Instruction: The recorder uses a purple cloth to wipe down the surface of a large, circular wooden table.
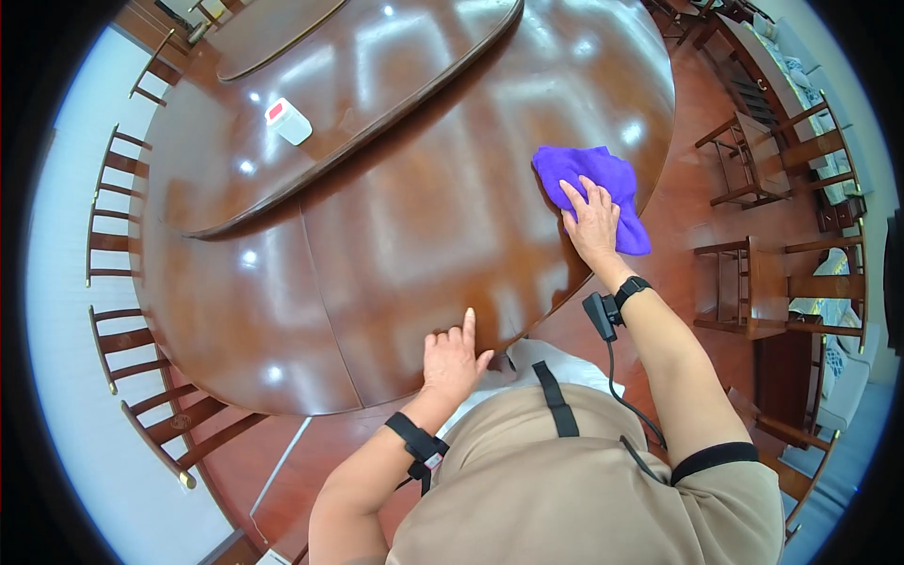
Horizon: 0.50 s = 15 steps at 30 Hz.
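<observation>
A bunched purple cloth lies on the glossy brown wooden table, near its right edge. My right hand presses on it from above, fingers spread over the folds. One corner of the cloth trails to the right, past the table's rim. Close to the near edge, my left hand rests on the tabletop with the index finger stretched forward and the other fingers partly curled. It holds nothing. Both wrists wear black straps, and a small black device with a cable hangs at the right one.
A raised wooden turntable covers the table's far part. On it stands a white container with a red patch on top. Wooden chairs line the left wall and stand at right. A pale cable runs down beside the table.
</observation>
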### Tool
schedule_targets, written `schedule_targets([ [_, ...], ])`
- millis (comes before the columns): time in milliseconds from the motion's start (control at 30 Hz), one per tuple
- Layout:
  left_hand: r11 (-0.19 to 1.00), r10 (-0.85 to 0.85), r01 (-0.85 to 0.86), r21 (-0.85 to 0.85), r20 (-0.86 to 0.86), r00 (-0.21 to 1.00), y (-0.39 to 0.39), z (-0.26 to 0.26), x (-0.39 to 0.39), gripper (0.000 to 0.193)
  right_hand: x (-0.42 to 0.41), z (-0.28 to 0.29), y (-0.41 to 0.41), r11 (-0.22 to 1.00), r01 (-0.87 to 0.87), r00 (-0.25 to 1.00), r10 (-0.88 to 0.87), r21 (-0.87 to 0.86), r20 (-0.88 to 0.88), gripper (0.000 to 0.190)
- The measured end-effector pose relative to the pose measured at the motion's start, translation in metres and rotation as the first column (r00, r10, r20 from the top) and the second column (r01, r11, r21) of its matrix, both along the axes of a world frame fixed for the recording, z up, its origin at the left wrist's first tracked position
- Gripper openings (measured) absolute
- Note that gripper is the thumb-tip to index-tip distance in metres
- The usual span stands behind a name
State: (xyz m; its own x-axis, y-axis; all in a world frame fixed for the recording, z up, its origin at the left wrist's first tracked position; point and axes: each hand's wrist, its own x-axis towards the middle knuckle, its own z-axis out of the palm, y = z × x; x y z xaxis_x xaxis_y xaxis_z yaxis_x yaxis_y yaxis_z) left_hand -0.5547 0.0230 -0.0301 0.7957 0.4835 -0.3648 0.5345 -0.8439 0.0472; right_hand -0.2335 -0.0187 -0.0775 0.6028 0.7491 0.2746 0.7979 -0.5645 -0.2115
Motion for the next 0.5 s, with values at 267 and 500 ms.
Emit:
schedule_targets([
  [267,0.965,0.208,-0.228,-0.127,-0.151,0.966,-0.014,0.004,-0.018,0.09,0.033,-0.009,0.001,1.0,-0.025,0.998,0.026,-0.015,0.06,0.058],
  [500,0.654,0.704,-0.744,-0.137,-0.249,0.665,0.003,0.015,-0.055,0.092,0.006,-0.007,0.034,0.996,-0.035,0.999,0.032,0.081,0.042,0.051],
])
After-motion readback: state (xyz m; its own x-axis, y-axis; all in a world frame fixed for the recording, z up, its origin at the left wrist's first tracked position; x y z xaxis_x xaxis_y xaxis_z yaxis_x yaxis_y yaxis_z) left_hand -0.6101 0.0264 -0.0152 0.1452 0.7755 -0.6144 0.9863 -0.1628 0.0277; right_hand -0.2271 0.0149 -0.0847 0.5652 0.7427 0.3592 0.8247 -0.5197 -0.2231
